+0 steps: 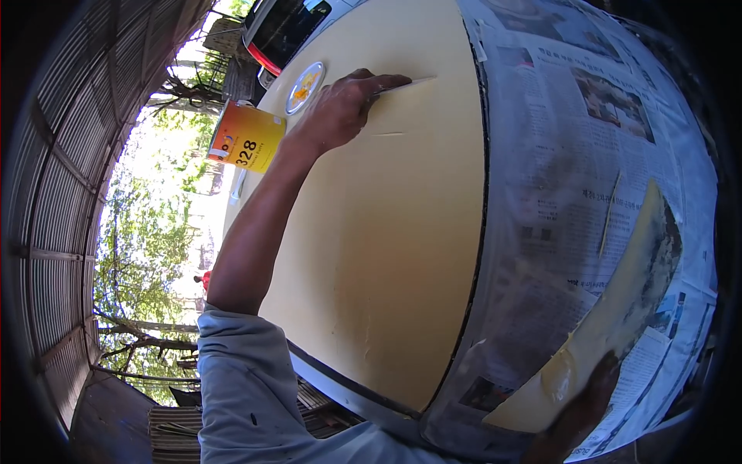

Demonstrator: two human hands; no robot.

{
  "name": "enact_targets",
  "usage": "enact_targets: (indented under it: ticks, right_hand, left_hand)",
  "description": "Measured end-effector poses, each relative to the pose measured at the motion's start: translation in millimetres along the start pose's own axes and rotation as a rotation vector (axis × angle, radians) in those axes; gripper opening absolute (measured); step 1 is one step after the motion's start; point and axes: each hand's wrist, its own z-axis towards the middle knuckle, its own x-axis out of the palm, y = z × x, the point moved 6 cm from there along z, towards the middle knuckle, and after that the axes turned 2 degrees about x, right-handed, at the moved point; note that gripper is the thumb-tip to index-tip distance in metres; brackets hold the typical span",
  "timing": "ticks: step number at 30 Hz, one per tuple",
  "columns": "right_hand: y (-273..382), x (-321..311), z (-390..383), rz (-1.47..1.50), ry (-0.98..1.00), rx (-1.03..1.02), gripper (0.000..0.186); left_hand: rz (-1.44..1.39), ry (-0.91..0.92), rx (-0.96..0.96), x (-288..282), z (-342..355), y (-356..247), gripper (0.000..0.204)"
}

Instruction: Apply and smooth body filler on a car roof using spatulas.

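My left hand [344, 108] reaches far across a pale yellow car panel [363, 232], fingers closed and index finger pressed forward. Under the fingertips a thin flat putty spreader [413, 83] shows as a narrow pale edge against the panel; most of it is hidden by the hand. At the lower right my right hand [591, 394] grips the edge of a long, pale yellow mixing board [610, 309]. Wet, glossy putty [563, 371] lies on the board near that hand, and dark stains mark its far end. A short raised streak [388, 134] sits on the panel just nearer than my left hand.
An orange and yellow can [247, 138] stands at the panel's left edge, beside a round lid [305, 87] holding orange-yellow paste. Newspaper masking [556, 193] under clear film covers the right side. Another vehicle [290, 31] is behind; a corrugated metal wall [62, 193] rises at left.
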Motion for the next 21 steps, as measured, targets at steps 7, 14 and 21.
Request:
enact_targets:
  ticks: [7, 14, 21]
  right_hand:
    - [-7.9, -4.2, 1.2, -0.087, -0.06, 0.033, 0.047]
    - [6.5, 9.8, -6.1, -0.244, -0.13, 0.114, 0.045]
    - [-11.0, -29.7, 10.5, -0.365, 0.08, -0.175, 0.046]
  left_hand:
    - [-0.017, -0.013, -0.009, -3.5, -26.8, -20.5, 0.05]
    - [0.029, -0.005, -0.05, -4.0, -71.0, -53.1, 0.046]
    - [0.041, 0.009, -0.07, -7.2, -114.1, -94.0, 0.056]
